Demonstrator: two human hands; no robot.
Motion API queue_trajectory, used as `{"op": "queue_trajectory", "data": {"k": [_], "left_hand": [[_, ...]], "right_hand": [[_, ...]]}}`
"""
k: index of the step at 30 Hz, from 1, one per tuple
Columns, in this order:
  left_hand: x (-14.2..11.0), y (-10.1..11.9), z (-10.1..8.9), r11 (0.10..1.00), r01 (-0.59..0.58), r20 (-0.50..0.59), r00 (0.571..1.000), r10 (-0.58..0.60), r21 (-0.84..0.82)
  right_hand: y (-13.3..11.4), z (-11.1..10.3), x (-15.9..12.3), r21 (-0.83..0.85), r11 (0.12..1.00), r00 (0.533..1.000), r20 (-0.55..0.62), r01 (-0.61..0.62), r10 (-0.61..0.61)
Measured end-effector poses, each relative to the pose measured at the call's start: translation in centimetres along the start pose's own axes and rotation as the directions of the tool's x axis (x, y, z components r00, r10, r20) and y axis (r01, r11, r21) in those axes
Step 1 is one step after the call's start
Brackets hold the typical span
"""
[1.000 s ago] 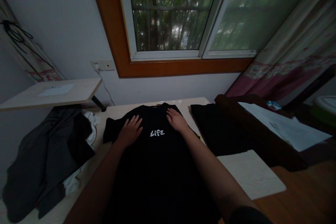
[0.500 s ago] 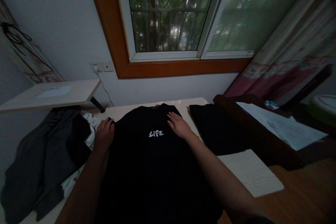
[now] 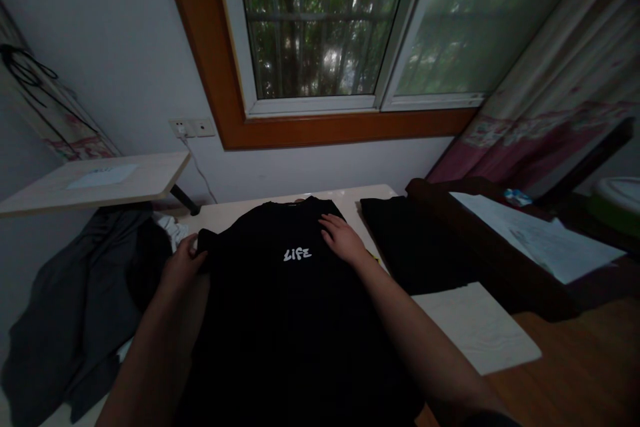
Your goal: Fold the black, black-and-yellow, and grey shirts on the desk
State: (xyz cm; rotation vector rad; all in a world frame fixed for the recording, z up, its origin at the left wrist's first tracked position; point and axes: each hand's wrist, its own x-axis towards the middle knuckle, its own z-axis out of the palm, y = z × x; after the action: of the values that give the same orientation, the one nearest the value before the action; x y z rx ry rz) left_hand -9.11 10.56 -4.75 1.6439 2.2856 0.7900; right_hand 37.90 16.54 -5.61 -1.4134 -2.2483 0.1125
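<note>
A black T-shirt [image 3: 295,307] with a white print on its chest is spread over the pale table [image 3: 373,195], collar toward the window. At its left edge, my left hand [image 3: 185,260] is closed on the black sleeve, which stands up a little between thumb and fingers. My right hand [image 3: 343,239] lies flat with its fingers stretched out on the shirt's upper right shoulder. The lower part of the shirt runs down out of view, between my forearms.
Grey and dark clothes [image 3: 75,307] are heaped on the left, partly under a raised shelf board [image 3: 135,180]. Folded black cloth [image 3: 415,247] lies to the right, beside a dark wooden piece of furniture [image 3: 505,267] with white paper [image 3: 540,240] on it. A window [image 3: 320,27] is behind.
My left hand has shifted left and slightly down, pulling the sleeve outward from the shirt's side. My right hand stays in place on the shoulder.
</note>
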Motion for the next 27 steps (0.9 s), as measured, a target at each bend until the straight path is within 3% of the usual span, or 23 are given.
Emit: {"op": "queue_trajectory", "data": {"k": [4, 7, 9, 12, 15, 17, 18, 20, 27], "left_hand": [[-1.1, 2.2, -1.6, 0.978, -0.161, -0.215, 0.968, 0.131, -0.129], [-2.2, 4.8, -2.8, 0.936, -0.333, -0.382, 0.884, 0.269, -0.112], [-3.2, 6.5, -3.0, 0.886, -0.461, -0.397, 0.823, 0.406, -0.049], [-5.4, 8.9, -2.2, 0.729, -0.685, -0.280, 0.699, 0.658, 0.003], [-8.3, 10.9, -0.7, 0.494, -0.869, -0.017, 0.494, 0.869, -0.003], [-10.1, 11.9, 0.1, 0.364, -0.927, 0.119, 0.352, 0.928, -0.089], [-10.7, 12.1, 0.2, 0.333, -0.934, 0.160, 0.312, 0.936, -0.127], [-11.5, 11.9, 0.2, 0.341, -0.926, 0.200, 0.309, 0.930, -0.158], [-10.2, 6.3, -1.5, 0.597, -0.802, 0.190, 0.581, 0.791, -0.030]], "right_hand": [[0.1, 0.0, 0.0, 0.003, 1.000, 1.000, -0.003, 0.000, 0.000], [0.1, 0.0, 0.0, 0.004, 1.000, 1.000, -0.005, 0.006, -0.006], [0.0, -0.1, 0.0, 0.004, 1.000, 1.000, -0.008, 0.012, -0.012], [0.1, 0.0, 0.0, 0.004, 1.000, 1.000, -0.010, 0.013, -0.013], [0.2, 0.1, 0.0, -0.009, 1.000, 1.000, -0.006, 0.011, -0.011], [0.2, 0.1, 0.1, -0.017, 1.000, 1.000, -0.004, 0.012, -0.012], [0.2, 0.1, 0.0, -0.019, 1.000, 1.000, -0.004, 0.014, -0.014], [0.2, 0.1, 0.0, -0.020, 1.000, 1.000, -0.008, 0.017, -0.017], [-0.5, -0.4, 0.0, -0.024, 0.999, 0.999, -0.033, 0.036, -0.037]]}}
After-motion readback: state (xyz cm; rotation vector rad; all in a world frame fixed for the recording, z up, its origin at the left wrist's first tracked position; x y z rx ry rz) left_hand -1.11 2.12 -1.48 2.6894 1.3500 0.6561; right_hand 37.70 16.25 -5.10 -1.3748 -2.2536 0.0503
